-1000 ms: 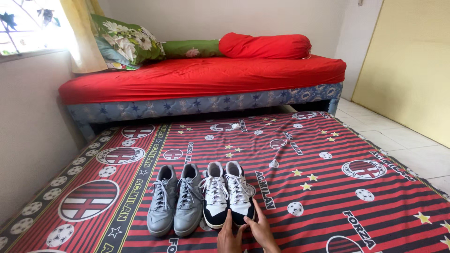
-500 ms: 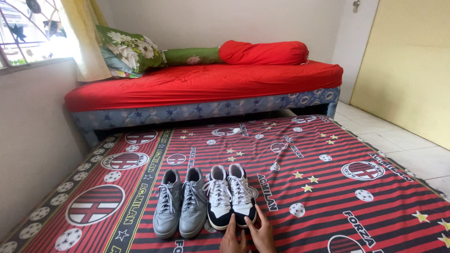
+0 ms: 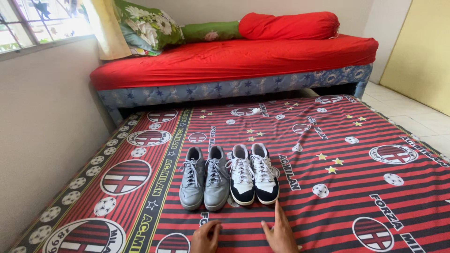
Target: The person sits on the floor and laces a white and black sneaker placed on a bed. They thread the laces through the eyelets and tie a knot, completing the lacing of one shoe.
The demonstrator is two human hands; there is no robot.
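Observation:
Two pairs of shoes stand side by side on a red and black striped sheet [image 3: 337, 197], toes toward me. The grey pair [image 3: 205, 178] is on the left, the white and black pair [image 3: 253, 173] on the right. My left hand [image 3: 205, 237] rests at the bottom edge with fingers curled, just below the grey pair, holding nothing. My right hand [image 3: 281, 232] lies flat on the sheet with fingers spread, one finger reaching up close to the toe of the right white shoe. Neither hand touches a shoe.
A bed with a red cover [image 3: 234, 58] stands behind the sheet, with a red bolster [image 3: 288, 26], a green bolster [image 3: 208, 32] and a floral pillow [image 3: 147, 26]. A wall and window [image 3: 37, 21] are on the left, a tiled floor [image 3: 412, 117] and yellow door on the right.
My hands have drawn back from the white and black pair and moved apart onto the sheet. The view has shifted closer and lower over the shoes.

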